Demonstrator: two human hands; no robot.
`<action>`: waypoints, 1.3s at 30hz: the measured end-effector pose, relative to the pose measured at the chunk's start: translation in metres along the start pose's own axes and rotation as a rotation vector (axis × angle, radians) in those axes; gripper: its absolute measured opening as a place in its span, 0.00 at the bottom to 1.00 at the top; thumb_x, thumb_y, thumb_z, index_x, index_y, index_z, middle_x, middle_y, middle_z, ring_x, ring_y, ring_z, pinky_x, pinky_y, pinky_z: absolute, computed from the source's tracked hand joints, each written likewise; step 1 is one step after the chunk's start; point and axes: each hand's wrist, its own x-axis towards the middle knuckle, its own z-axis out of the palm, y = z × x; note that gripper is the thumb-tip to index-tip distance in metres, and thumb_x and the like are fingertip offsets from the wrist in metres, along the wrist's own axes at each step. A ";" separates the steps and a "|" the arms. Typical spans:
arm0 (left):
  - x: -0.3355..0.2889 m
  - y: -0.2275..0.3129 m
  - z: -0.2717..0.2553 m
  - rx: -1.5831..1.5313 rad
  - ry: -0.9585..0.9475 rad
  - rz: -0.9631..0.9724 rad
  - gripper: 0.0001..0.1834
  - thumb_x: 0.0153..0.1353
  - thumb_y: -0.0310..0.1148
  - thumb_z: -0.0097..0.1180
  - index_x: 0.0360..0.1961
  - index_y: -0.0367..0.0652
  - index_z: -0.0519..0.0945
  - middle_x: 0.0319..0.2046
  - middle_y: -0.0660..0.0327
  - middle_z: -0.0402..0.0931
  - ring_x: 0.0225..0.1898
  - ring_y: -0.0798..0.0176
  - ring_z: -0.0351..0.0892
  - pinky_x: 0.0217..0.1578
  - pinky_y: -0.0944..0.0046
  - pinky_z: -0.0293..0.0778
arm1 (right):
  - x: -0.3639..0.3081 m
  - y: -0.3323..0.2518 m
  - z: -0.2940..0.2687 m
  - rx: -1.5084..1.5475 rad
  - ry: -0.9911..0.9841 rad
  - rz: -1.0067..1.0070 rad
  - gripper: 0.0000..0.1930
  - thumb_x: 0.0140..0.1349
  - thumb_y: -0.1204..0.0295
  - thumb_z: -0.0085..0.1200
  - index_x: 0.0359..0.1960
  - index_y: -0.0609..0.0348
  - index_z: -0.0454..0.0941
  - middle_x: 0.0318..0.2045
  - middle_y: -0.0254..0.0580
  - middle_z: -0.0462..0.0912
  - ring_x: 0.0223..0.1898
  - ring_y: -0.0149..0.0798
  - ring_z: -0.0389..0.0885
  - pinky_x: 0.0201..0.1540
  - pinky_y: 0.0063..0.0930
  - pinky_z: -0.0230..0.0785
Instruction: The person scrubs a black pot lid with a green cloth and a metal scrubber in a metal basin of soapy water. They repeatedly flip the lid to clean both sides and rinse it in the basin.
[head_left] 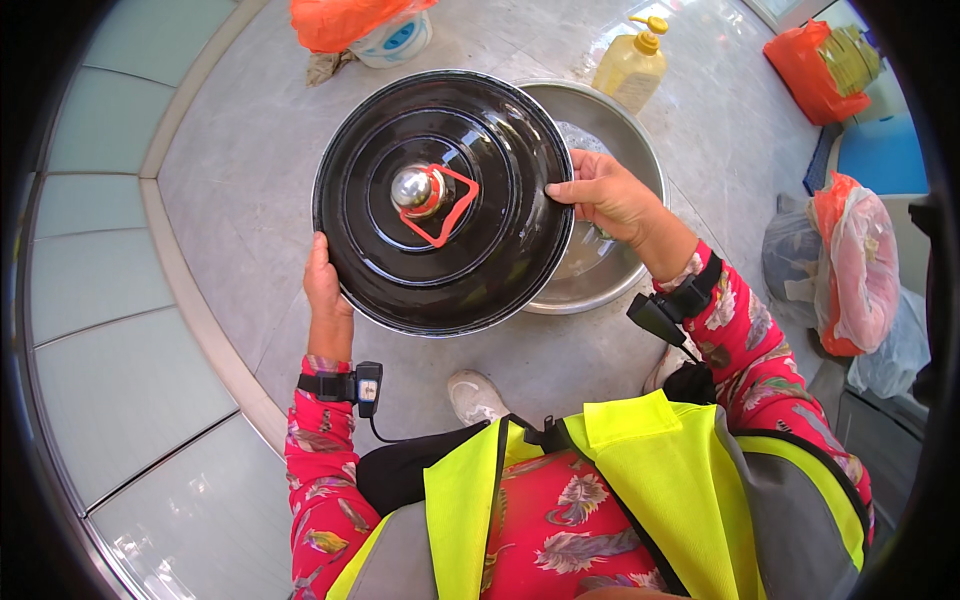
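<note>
Between my hands is a large round black pot lid (370, 260) with a silver knob and a red, four-sided loop around the knob's base. Its top side faces up and looks wet and shiny. My left hand (325, 285) grips the rim at the lower left. At the right edge my right hand (615, 200) holds on, thumb on top and fingers underneath. The lid covers the left part of a wide metal basin (645, 150) on the floor. Some water and suds show inside the basin, and something small, partly hidden, lies below my right hand.
Behind the basin stands a yellow pump bottle (632, 72). A white bucket (395, 42) with an orange bag (340, 20) over it is at the far left. Bagged items (858, 265) and an orange bag (808, 75) line the right side. Glossy pale panels (110, 250) run along the left.
</note>
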 end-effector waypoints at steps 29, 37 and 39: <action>0.006 -0.008 -0.031 -0.097 -0.044 -0.040 0.21 0.67 0.43 0.41 0.50 0.38 0.73 0.47 0.59 0.76 0.47 0.61 0.75 0.51 0.63 0.71 | -0.023 -0.025 0.051 -0.339 -0.048 -0.104 0.22 0.48 0.83 0.52 0.49 0.65 0.72 0.39 0.36 0.79 0.39 0.28 0.76 0.45 0.23 0.69; -0.001 -0.005 -0.011 -0.045 0.047 0.013 0.21 0.66 0.43 0.41 0.49 0.38 0.73 0.47 0.61 0.75 0.47 0.62 0.75 0.50 0.63 0.71 | -0.033 -0.036 0.049 -0.341 -0.094 -0.137 0.22 0.50 0.82 0.53 0.50 0.66 0.71 0.41 0.36 0.79 0.42 0.27 0.76 0.49 0.23 0.68; -0.006 -0.003 -0.005 -0.018 0.035 0.024 0.21 0.66 0.44 0.41 0.49 0.38 0.73 0.47 0.59 0.75 0.47 0.62 0.75 0.50 0.63 0.71 | -0.030 -0.035 0.044 -0.377 -0.121 -0.141 0.20 0.53 0.80 0.52 0.50 0.66 0.71 0.42 0.36 0.79 0.42 0.26 0.76 0.49 0.23 0.68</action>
